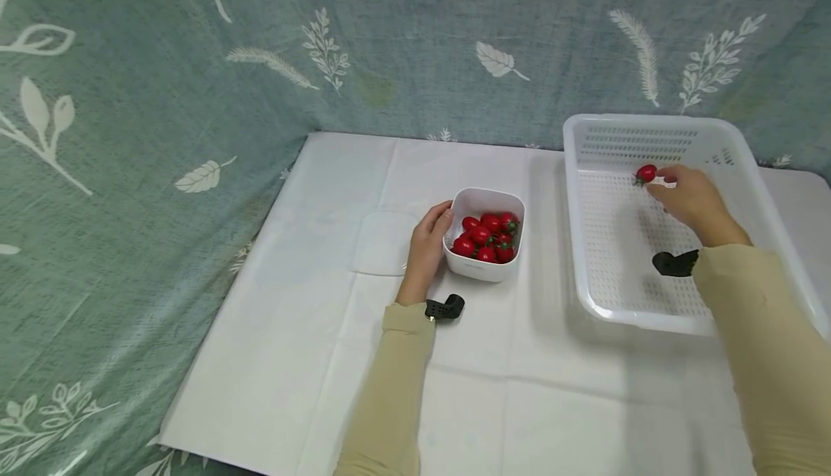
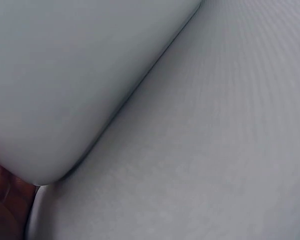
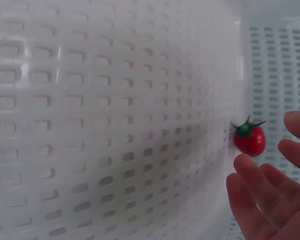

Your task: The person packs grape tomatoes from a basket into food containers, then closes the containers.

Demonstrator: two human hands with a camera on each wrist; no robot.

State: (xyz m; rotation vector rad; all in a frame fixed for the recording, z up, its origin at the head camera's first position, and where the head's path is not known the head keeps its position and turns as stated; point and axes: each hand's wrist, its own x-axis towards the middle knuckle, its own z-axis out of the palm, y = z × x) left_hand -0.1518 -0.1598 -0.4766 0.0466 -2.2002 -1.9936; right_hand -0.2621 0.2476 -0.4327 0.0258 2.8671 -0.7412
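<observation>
My left hand [image 1: 428, 239] rests against the left side of a square white container [image 1: 483, 268], its fingers along the wall near the rim. Several red cherry tomatoes [image 1: 480, 235] with green stems fill its bottom. In the left wrist view, the container's wall [image 2: 74, 75] takes up the upper left, and a small part of the hand [image 2: 8, 205] shows beside its corner. Inside a white plastic basket, my right hand [image 1: 695, 198] reaches toward a single cherry tomato [image 1: 645, 173]. The right wrist view shows that hand's fingers [image 3: 262, 187] spread and close to the tomato [image 3: 250, 139].
The perforated basket [image 1: 587, 274] stands on the right of the white-covered table [image 1: 273, 346]. A clear, flat lid-like piece [image 1: 383, 241] lies left of the container. Behind the table hangs a green leaf-patterned cloth [image 1: 415, 50].
</observation>
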